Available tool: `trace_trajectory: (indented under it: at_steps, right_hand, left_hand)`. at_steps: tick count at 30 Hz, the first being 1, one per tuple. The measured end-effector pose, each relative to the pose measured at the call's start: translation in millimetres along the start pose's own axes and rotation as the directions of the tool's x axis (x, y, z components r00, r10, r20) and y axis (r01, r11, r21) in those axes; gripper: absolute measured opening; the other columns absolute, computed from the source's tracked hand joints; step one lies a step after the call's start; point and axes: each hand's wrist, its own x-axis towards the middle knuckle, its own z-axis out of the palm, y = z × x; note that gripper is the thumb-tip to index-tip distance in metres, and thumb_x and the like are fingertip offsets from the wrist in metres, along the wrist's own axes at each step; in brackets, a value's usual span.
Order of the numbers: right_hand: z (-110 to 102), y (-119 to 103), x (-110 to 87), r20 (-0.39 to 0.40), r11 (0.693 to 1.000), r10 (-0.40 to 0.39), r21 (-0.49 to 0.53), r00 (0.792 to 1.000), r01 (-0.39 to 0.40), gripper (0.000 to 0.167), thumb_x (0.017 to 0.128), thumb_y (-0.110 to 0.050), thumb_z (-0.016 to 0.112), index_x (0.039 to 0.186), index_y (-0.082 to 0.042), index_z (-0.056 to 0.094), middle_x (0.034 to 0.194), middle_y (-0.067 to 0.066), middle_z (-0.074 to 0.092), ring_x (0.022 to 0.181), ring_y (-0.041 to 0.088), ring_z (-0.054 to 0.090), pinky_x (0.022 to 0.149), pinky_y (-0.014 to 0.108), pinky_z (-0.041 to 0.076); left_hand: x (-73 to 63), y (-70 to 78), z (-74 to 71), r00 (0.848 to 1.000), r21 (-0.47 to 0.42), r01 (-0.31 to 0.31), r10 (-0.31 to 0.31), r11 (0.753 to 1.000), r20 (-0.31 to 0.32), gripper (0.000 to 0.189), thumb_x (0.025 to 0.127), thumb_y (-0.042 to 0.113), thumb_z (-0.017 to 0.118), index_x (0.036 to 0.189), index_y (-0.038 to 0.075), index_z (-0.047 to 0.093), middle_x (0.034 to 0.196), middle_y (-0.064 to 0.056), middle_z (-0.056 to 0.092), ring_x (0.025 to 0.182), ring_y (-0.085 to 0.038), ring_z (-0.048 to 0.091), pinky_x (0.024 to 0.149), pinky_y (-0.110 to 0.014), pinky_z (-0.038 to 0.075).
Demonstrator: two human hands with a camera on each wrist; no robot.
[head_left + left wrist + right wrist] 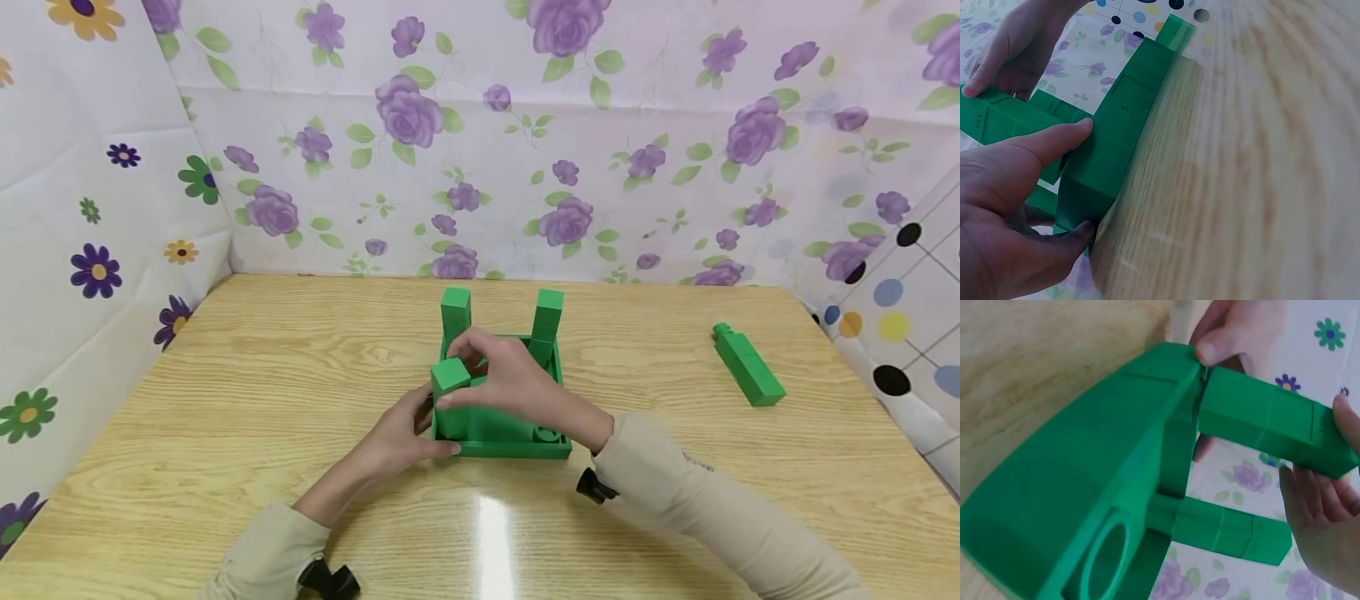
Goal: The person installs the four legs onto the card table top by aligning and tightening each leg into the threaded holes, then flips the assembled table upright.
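Observation:
A green upturned toy tabletop (516,450) with a raised rim lies on the wooden table. Its front left corner is gripped by my left hand (393,433), thumb on the front rim and fingers along the left side. At that corner a square green leg (451,375) stands upright, and my right hand (517,379) pinches its upper end between thumb and fingers. Two more legs, a left one (456,310) and a right one (549,312), rise from the back corners. A round socket (1107,559) shows at the front right corner in the right wrist view.
A loose green leg (750,371) with a threaded end lies on the wooden table (262,358) at the right. Flowered cloth (487,167) hangs behind the table's back edge, with patterned cloths along both sides.

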Motion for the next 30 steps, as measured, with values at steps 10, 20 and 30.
trace_trajectory:
  at_steps: [10, 20, 30]
  right_hand:
    - [13.1, -7.4, -3.7, -0.106, 0.989, -0.065, -0.139, 0.992, 0.05, 0.039, 0.074, -0.02, 0.086, 0.099, -0.007, 0.058, 0.087, -0.002, 0.058, 0.075, 0.009, 0.057, 0.067, 0.021, 0.051]
    - [9.4, -6.2, -3.4, -0.019, 0.997, 0.056, -0.056, 0.998, -0.057, 0.043, 0.08, -0.027, 0.082, 0.112, -0.006, 0.062, 0.105, 0.001, 0.063, 0.098, 0.015, 0.06, 0.081, 0.03, 0.053]
    - [-23.3, 6.7, 5.1, 0.311, 0.96, -0.02, 0.27, 0.95, -0.068, 0.057, 0.086, -0.013, 0.075, 0.139, -0.009, 0.052, 0.139, 0.003, 0.052, 0.126, 0.014, 0.048, 0.103, 0.031, 0.041]
  left_hand:
    - [-0.6, -1.7, -1.0, 1.0, -0.017, -0.022, 0.022, 1.0, 0.02, 0.092, 0.084, 0.001, 0.074, 0.156, 0.014, 0.018, 0.155, -0.005, 0.026, 0.138, -0.023, 0.032, 0.112, -0.043, 0.029]
    - [-0.6, -3.8, -0.4, 0.998, -0.046, -0.05, 0.052, 0.998, 0.031, 0.09, 0.083, -0.002, 0.074, 0.154, 0.016, 0.022, 0.153, -0.003, 0.03, 0.137, -0.021, 0.035, 0.111, -0.041, 0.03]
    - [-0.5, -2.2, 0.8, 1.0, -0.019, -0.03, 0.03, 0.999, 0.007, 0.089, 0.082, 0.0, 0.075, 0.154, 0.011, 0.023, 0.151, -0.009, 0.033, 0.137, -0.023, 0.036, 0.11, -0.039, 0.033]
